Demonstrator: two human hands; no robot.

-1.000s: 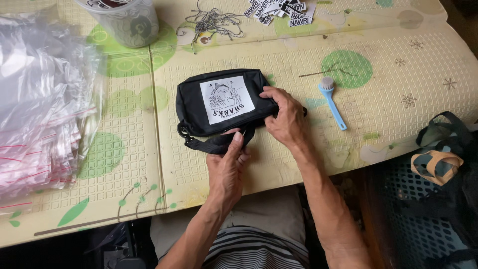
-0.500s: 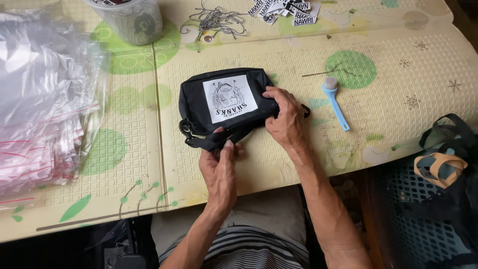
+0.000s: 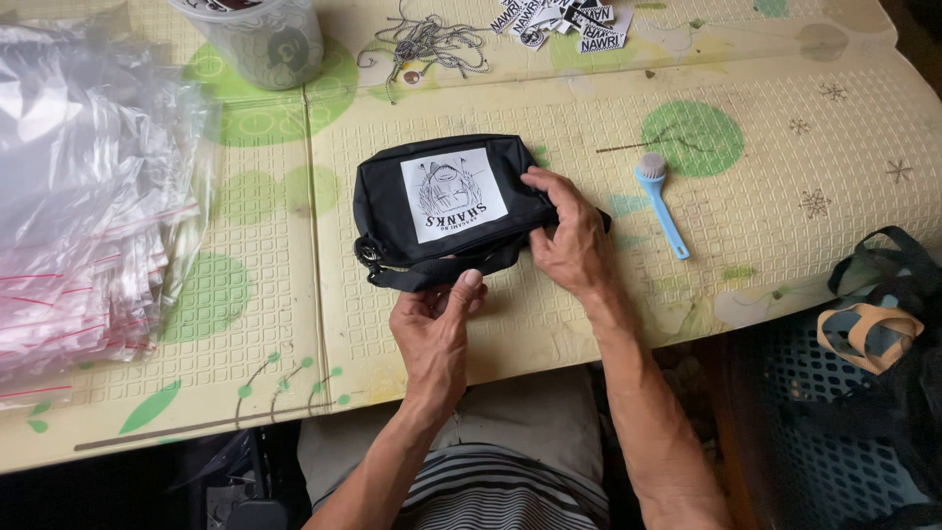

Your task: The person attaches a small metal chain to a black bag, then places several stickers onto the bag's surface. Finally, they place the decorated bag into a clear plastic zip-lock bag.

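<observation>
A small black pouch (image 3: 388, 201) with a white printed patch (image 3: 452, 194) lies flat on the yellow-green patterned mat (image 3: 765, 118). My right hand (image 3: 569, 236) grips its right end, thumb and fingers pinched on the fabric. My left hand (image 3: 432, 329) is just below the pouch, its fingertips pinching the black strap (image 3: 417, 277) that runs along the near edge.
A stack of clear zip bags (image 3: 83, 196) fills the left side. A grey cup (image 3: 257, 39) stands at the back, next to ball chains (image 3: 422, 44) and several printed tags (image 3: 569, 22). A blue brush (image 3: 662, 201) lies to the right. A dark basket with bags (image 3: 873, 334) sits beyond the table edge.
My left hand has slid down off the pouch and now pinches the strap at its near edge. My right hand keeps its grip on the right end.
</observation>
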